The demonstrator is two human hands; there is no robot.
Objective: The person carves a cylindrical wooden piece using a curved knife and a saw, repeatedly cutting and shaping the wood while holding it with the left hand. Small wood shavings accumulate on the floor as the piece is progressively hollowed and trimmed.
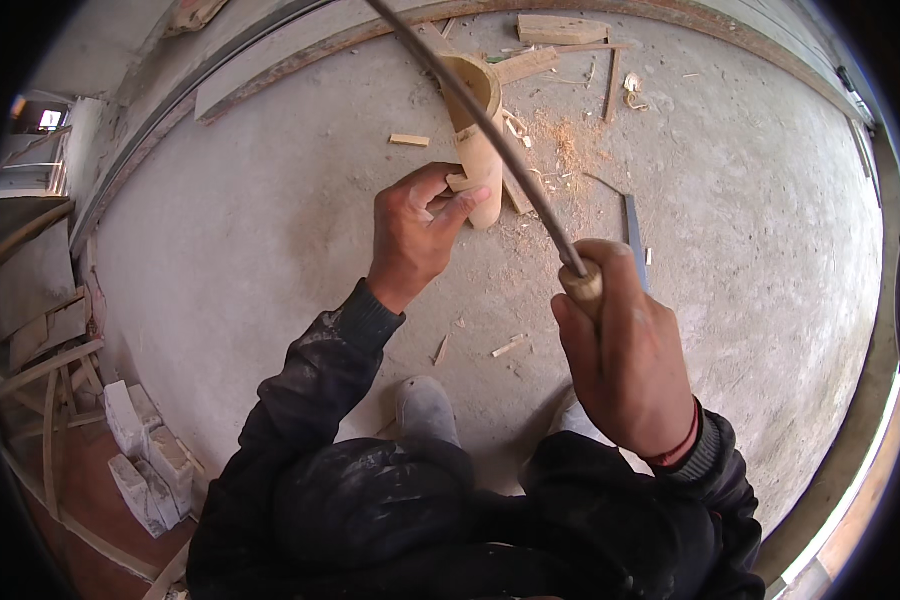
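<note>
My left hand [410, 235] is closed in a pinch on a small piece of wood [458, 183]. Its thumb rests against a pale hollow wooden tube [482, 160], whose round open end faces up and away from me. My right hand [630, 350] is wrapped round the wooden handle [582, 290] of a long, narrow, dark metal tool [510, 160]. From my fist the tool slants up and left, crossing in front of the tube. Whether its metal part is a rod or a blade seen edge-on, I cannot tell.
Wood shavings [565, 150] and offcuts [410, 140] are scattered on the concrete floor. A thin dark bar [635, 240] lies right of the tube. Further off are wood blocks [562, 30]. Broken white blocks [150, 465] and timber [50, 430] are piled at left. My shoes [427, 410] stand below my hands.
</note>
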